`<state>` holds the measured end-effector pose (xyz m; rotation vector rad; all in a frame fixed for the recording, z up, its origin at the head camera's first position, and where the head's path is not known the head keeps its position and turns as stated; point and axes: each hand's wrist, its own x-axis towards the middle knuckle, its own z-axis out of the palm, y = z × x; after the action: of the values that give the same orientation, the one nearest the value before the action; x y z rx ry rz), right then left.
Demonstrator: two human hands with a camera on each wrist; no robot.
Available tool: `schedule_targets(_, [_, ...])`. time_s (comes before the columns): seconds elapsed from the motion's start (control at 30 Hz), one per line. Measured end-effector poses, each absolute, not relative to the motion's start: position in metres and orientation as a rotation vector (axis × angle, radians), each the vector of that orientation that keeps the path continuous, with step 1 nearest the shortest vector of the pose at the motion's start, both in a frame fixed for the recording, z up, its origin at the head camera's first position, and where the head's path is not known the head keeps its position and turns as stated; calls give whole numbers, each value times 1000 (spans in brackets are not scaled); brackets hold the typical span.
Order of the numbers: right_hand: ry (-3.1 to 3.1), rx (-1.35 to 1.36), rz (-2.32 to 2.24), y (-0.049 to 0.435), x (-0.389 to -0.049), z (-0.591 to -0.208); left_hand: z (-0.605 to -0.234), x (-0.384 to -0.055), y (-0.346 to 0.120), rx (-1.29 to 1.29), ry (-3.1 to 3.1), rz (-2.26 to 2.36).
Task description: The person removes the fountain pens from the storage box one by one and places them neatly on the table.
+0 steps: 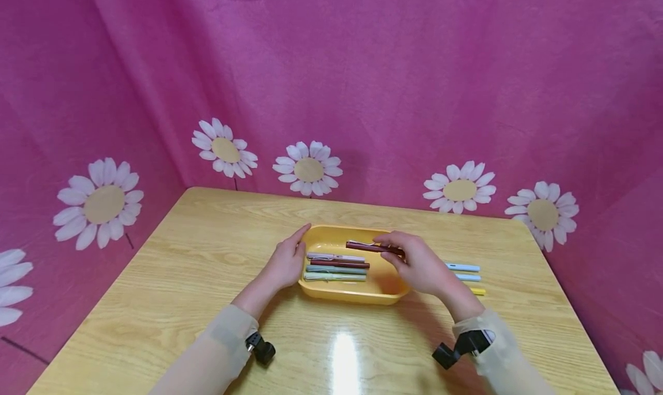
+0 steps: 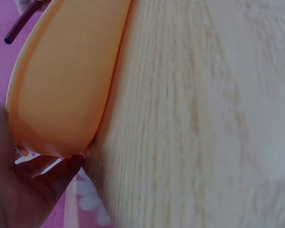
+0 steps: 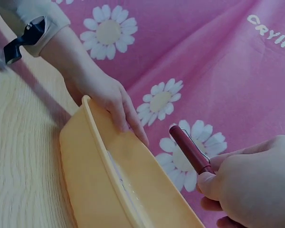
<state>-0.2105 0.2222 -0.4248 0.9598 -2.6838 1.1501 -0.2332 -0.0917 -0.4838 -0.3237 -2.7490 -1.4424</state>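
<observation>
A yellow plastic tray (image 1: 357, 297) sits on the wooden table. At its left end my left hand (image 1: 285, 262) grips the wall, and the left wrist view shows those fingers (image 2: 61, 175) against the outside of the end wall. My right hand (image 1: 418, 264) pinches a dark red pen (image 1: 366, 246) with a metal clip above the tray's right half. The right wrist view shows this pen (image 3: 190, 149) tilted, clip end outward. Inside the tray, side by side on the left, lie a pale purple pen (image 1: 336, 257), another dark red pen (image 1: 342, 264), a grey-blue pen (image 1: 336, 270) and a pale green pen (image 1: 335, 277).
Right of the tray, partly behind my right wrist, two light blue pens (image 1: 464, 267) and a yellow pen (image 1: 478, 291) lie on the table (image 1: 217, 234). A pink curtain (image 1: 362, 67) with daisies hangs around the table's back and sides.
</observation>
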Motion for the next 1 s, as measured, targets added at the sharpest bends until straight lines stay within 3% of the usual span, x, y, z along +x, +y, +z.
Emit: schedule_targets(1.0, [-2615,867,1083,292,-180,-431,-483,-232,-92,-320,-2754,-1439])
